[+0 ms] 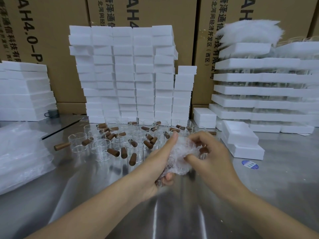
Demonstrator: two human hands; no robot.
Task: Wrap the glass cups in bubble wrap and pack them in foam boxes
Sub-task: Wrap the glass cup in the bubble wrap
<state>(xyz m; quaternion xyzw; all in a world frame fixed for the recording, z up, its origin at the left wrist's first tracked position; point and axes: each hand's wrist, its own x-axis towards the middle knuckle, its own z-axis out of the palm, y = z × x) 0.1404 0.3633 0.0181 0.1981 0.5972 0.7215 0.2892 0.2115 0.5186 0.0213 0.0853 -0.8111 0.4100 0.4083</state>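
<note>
While cardboard cartons [57,40] wall off the far side, a shiny metal table [189,213] carries everything else. Against its far edge stands a tall stack of foam boxes [124,73], several columns wide, with a shorter column at its right end. Toward the far right corner, layered foam trays [262,94] hold glassware between them, topped by a heap of white wadding [248,30]. A lower pile of foam pieces [24,90] sits at the far left, with a small dark mug [51,112] just beside it. A stack of bubble wrap sheets [20,152] lies along the left edge. Near the right edge, two shut foam boxes [241,140] lie one partly over the other, and another small foam box [204,117] rests behind them. A round blue sticker [250,164] lies on the bare surface near them.

Across the middle of the table, in front of the tall stack, crowd many glass cups [101,149] with brown wooden handles, some upright, some tipped.

Nearer the front edge, both hands are together on a wrapped cup [179,157], a bundle of crumpled bubble wrap held above the surface. The left hand [158,163] cradles it from below and the left, a bit of brown handle showing by its lower fingers. The right hand [212,152] closes on it from the right, its thumb pressing into the wrap.
</note>
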